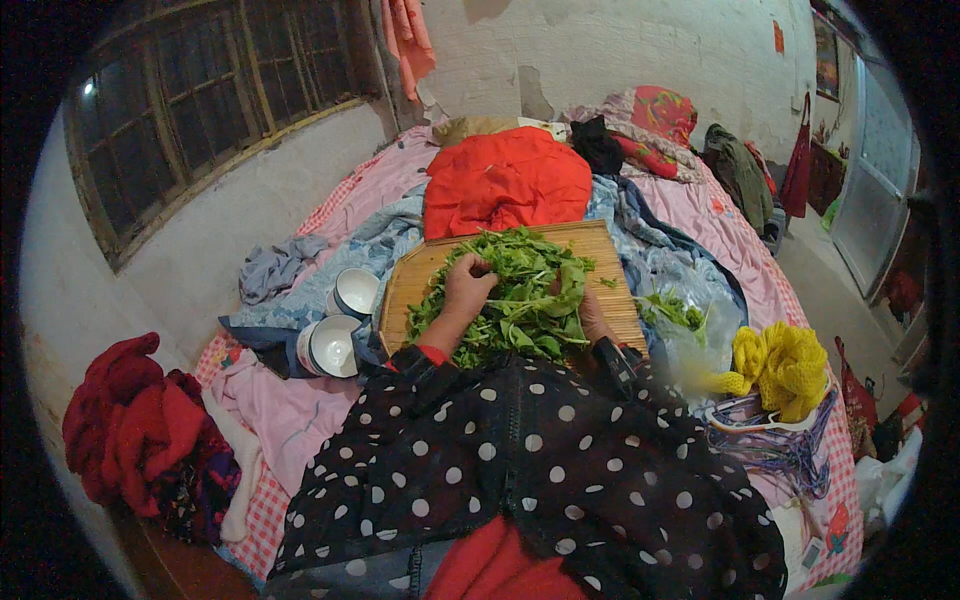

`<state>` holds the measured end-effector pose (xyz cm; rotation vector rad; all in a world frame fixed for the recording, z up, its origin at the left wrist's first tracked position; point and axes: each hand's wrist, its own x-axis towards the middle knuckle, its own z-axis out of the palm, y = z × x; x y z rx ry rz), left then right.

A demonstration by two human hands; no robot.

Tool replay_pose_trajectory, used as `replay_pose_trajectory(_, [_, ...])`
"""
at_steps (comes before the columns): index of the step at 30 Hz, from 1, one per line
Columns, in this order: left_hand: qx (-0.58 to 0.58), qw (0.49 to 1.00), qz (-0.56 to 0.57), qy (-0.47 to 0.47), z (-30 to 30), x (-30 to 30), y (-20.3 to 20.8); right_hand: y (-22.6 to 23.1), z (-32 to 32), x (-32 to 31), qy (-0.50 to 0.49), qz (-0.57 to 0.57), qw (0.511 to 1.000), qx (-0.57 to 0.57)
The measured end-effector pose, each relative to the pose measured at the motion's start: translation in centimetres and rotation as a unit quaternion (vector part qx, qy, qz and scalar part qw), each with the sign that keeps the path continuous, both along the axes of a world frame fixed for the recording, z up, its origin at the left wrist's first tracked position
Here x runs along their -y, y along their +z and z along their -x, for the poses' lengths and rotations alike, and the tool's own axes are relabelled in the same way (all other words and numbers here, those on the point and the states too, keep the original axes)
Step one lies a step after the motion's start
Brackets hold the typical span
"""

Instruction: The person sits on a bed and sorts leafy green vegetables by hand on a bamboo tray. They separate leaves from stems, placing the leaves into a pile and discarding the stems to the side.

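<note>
Green leaves (520, 295) lie heaped on a wooden cutting board (415, 275), and the left hand (468, 282) rests on top of the pile with its fingers (481, 266) curled down into the greens, gripping a bunch. The right hand (592, 318) sits at the heap's right edge, mostly buried by the leaves, so whether its fingers are open or closed cannot be told. Both forearms come out of a black sleeve with white dots (520, 450). The board lies on a bed (350, 190) strewn with clothing. Just left of the board stand two white enamel cups (340, 320). To its right sits a clear plastic bag (690, 335) holding more greens, and beyond that a yellow knitted bundle (785, 365). Behind the board lies a red garment (505, 180).
</note>
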<state>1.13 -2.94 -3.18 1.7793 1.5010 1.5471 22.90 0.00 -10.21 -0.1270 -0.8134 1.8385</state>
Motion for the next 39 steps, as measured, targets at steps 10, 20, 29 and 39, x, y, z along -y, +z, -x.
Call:
replay_pose_trajectory(10, [0.029,0.974,0.029,-0.223,-2.3,1.3,1.5,1.4,0.5,0.9,-0.046,-0.058,0.987,0.144])
replay_pose_trajectory(20, [0.006,0.962,0.07,-0.266,-2.4,1.3,0.8,3.1,0.6,3.1,-0.06,-0.055,0.984,0.156])
replay_pose_trajectory(29, [0.099,0.977,0.046,-0.184,-1.5,0.7,0.0,0.9,0.7,1.1,-0.087,0.043,0.988,0.12])
replay_pose_trajectory(39, [0.263,0.962,0.004,-0.072,-0.6,0.0,-0.1,-0.3,0.0,0.1,-0.076,0.024,0.99,0.116])
